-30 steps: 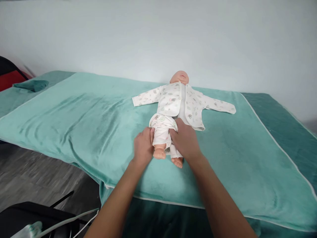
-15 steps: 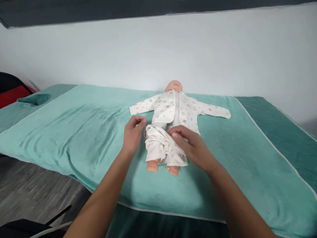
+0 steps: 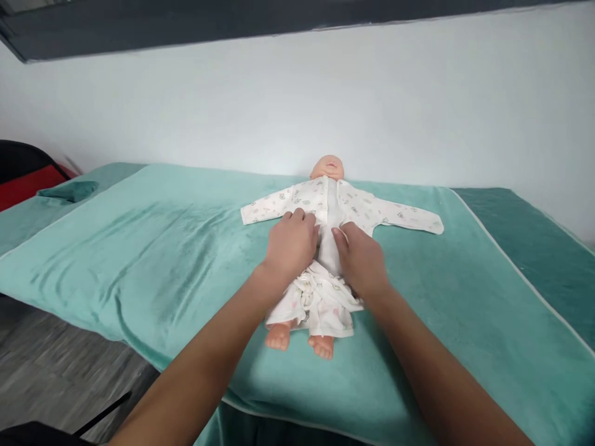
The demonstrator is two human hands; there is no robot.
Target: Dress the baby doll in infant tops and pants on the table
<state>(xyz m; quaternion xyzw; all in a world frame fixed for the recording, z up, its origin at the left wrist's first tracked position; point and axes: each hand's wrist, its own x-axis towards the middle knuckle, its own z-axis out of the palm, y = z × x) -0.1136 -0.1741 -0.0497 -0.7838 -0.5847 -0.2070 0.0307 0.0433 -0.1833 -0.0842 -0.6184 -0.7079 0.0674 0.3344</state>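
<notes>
A baby doll (image 3: 328, 167) lies on its back, its head by the wall and its bare feet towards me. It wears a white printed baby shirt (image 3: 357, 201), parted down the front, with the sleeves spread wide. White printed pants (image 3: 325, 303) are bunched around its lower legs. My left hand (image 3: 292, 243) is closed with curled fingers on one front side of the shirt; the fingertips are partly hidden. Across from it, my right hand (image 3: 363, 255) pinches the other front side near the hem. A pale inner layer (image 3: 330, 251) shows between my hands.
A light green blanket (image 3: 139, 248) with soft folds covers the table or bed, with darker green cloth (image 3: 548, 260) at the right. The white wall (image 3: 279, 111) rises behind the doll. A black and red item (image 3: 28, 176) stands at the far left.
Both hands have moved up from beside the bunched pants to the shirt front and closed on it. The doll's legs and pants appear lower and nearer to me.
</notes>
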